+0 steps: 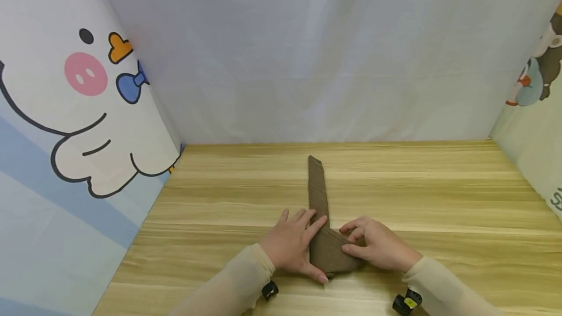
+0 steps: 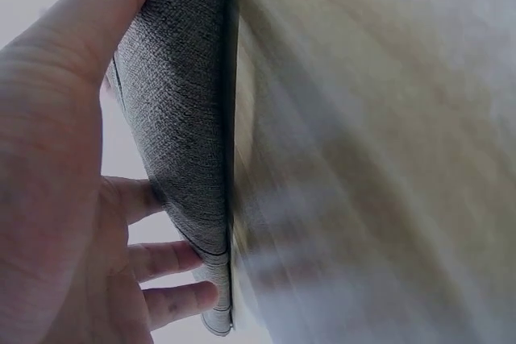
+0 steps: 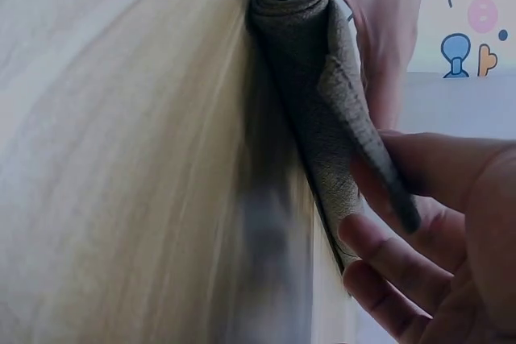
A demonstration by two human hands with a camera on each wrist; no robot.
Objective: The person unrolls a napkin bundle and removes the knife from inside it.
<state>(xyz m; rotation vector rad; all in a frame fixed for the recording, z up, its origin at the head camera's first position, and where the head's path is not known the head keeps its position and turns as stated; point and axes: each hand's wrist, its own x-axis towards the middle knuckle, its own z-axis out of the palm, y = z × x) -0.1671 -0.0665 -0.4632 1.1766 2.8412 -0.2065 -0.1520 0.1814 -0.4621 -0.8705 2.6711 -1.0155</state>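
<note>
A brown-grey cloth [image 1: 331, 253], rolled into a long narrow strip, lies on the table with its far end pointing away from me. At the near end a loose flap [image 3: 359, 102] folds out to the right. My left hand [image 1: 290, 244] rests on the roll's left side with fingers spread, its thumb by the near end. Between thumb and fingers, my right hand [image 1: 385, 245] pinches the flap's edge. Spiral layers show at the rolled end [image 3: 288, 2] in the right wrist view. The flap's underside is partly hidden by the right fingers.
The wood-grain table [image 1: 219, 194] carries the cloth near its front middle. A pale curtain [image 1: 307, 52] hangs behind it. Printed cartoon panels stand at the left [image 1: 39, 111] and right [image 1: 531, 135]. A small black device [image 1: 270, 290] sits at the left wrist.
</note>
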